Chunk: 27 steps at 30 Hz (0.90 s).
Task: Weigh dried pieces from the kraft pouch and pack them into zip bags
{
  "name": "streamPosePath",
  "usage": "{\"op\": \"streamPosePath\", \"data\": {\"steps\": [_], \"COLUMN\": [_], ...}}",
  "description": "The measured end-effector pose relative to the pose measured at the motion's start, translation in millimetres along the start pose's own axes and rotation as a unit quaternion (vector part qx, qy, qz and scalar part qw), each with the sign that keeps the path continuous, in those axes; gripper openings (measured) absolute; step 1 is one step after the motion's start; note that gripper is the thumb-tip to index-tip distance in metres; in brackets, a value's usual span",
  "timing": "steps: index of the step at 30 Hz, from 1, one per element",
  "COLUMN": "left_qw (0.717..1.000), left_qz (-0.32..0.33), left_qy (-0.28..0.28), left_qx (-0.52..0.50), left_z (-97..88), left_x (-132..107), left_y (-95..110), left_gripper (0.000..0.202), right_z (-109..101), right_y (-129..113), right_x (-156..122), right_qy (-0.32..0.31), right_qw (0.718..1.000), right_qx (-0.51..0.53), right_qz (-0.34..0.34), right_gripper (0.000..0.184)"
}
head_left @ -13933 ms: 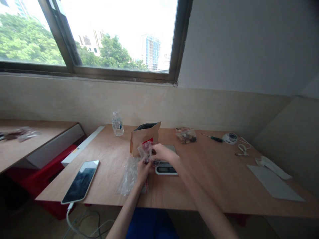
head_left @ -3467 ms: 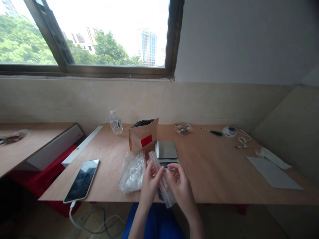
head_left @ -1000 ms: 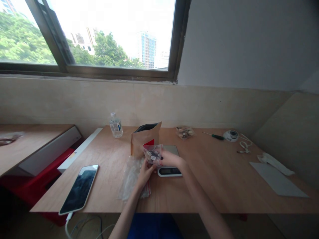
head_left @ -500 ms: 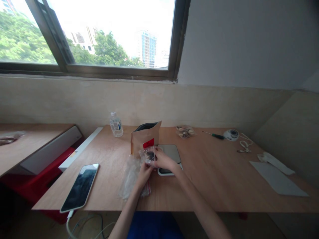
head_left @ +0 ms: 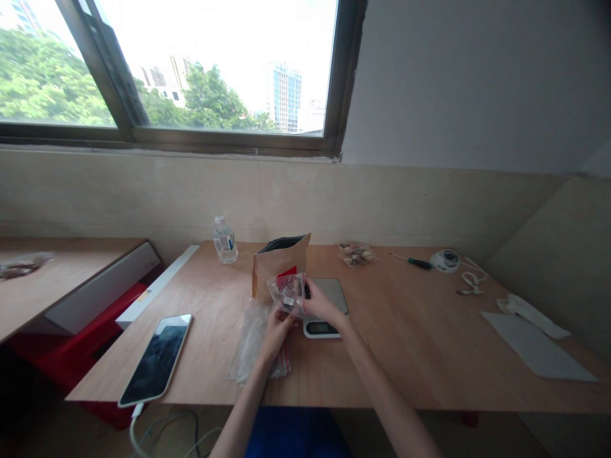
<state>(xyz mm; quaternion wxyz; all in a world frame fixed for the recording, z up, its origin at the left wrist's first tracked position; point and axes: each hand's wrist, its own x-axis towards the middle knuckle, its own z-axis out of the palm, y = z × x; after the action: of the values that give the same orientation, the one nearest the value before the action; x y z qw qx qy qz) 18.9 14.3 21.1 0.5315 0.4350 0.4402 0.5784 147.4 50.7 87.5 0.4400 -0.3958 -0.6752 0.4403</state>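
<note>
Both my hands hold a small clear zip bag point(head_left: 287, 292) with dark bits inside, up over the left edge of a small digital scale point(head_left: 326, 309). My left hand point(head_left: 273, 328) grips the bag from below, fingers closed on it. My right hand point(head_left: 319, 303) pinches its right side. A brown paper pouch point(head_left: 280, 262) with a red label stands open just behind the bag. A heap of empty clear bags point(head_left: 254, 340) lies under my left wrist.
A phone point(head_left: 156, 359) on a cable lies at the table's front left corner. A water bottle point(head_left: 224, 240), a filled bag point(head_left: 356, 254), a screwdriver point(head_left: 412, 261) and a tape roll point(head_left: 443, 260) line the back. Grey paper point(head_left: 536, 346) lies right.
Over the last second the bag stayed in both hands by the scale, dipping slightly and then rising again. A few seconds ago I held it nearer the front edge.
</note>
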Motion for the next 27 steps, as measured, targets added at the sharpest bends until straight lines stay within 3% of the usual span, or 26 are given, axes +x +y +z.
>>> {"op": "streamPosePath", "data": {"steps": [4, 12, 15, 19, 22, 27], "left_qw": [1.0, 1.0, 0.999, 0.999, 1.0, 0.999], "left_qz": [-0.007, -0.008, -0.009, -0.012, -0.012, -0.007], "left_qy": [-0.003, -0.024, -0.028, -0.03, -0.027, -0.032], "left_qx": [0.003, -0.016, -0.015, -0.009, 0.001, 0.005], "left_z": [-0.9, -0.6, -0.4, 0.1, 0.6, 0.3], "left_x": [0.4, -1.5, -1.4, -1.8, -2.7, -3.3], "left_y": [-0.4, 1.9, 2.1, 2.9, 4.4, 5.2], "left_gripper": [0.046, 0.039, 0.04, 0.037, 0.035, 0.036], "right_z": [1.6, -9.2, -14.4, -20.8, -21.6, -14.3], "right_y": [1.6, -23.7, -30.4, -42.4, -53.8, -71.9], "right_x": [2.3, -8.5, -10.4, 2.5, 24.1, 60.7], "right_qy": [0.029, 0.06, 0.05, 0.099, 0.138, 0.109], "right_qw": [0.997, 0.985, 0.978, 0.981, 0.985, 0.985], "right_qx": [0.058, 0.147, 0.18, 0.161, 0.106, -0.035], "right_qz": [0.04, 0.071, 0.088, 0.051, -0.017, -0.129], "right_gripper": [0.046, 0.028, 0.03, 0.032, 0.031, 0.036]}}
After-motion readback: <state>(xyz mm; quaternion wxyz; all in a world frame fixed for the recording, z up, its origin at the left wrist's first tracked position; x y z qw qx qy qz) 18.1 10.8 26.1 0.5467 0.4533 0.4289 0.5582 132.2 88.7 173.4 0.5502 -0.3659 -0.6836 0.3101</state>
